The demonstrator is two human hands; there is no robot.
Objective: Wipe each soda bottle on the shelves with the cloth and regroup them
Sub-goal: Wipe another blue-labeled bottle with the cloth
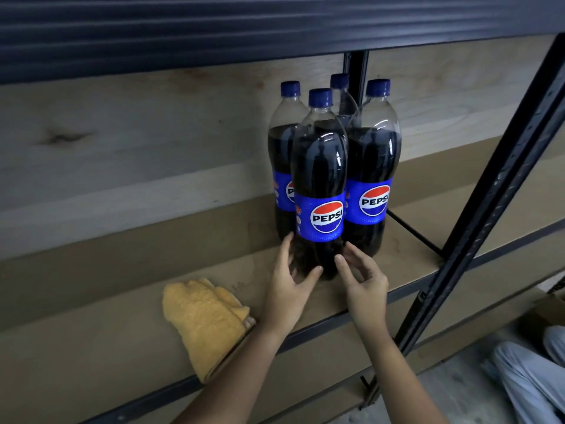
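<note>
Nearest to you are your own two arms, reaching up to the shelf [128, 347]. Your left hand [287, 289] has its fingers spread, with the thumb and fingertips touching the bottom of the front bottle [319, 179]. Your right hand [362, 281] is loose and half curled just beside the same bottle on the other side; I cannot tell if it touches the plastic. Neither hand has a real hold yet. The front bottle stands upright on the wooden board, tight against three more bottles: one behind on the left [282, 142], one on the right [374, 157], and one at the back [342, 93] that is mostly hidden. The yellow cloth [204, 319] lies bunched up on the same board, near your left wrist, and no hand holds it. These bottles look almost full of dark soda, so they are probably heavy. The plastic is smooth and shiny and may slip, and it will likely give a bit if you squeeze hard. Down low the bottle is wide, so one hand may not go round it well. I think it is best to hold it with both hands at the bottom, or at the thin neck under the blue cap, and keep it straight up. The cloth is soft and light, so one hand can grab it anywhere.
</note>
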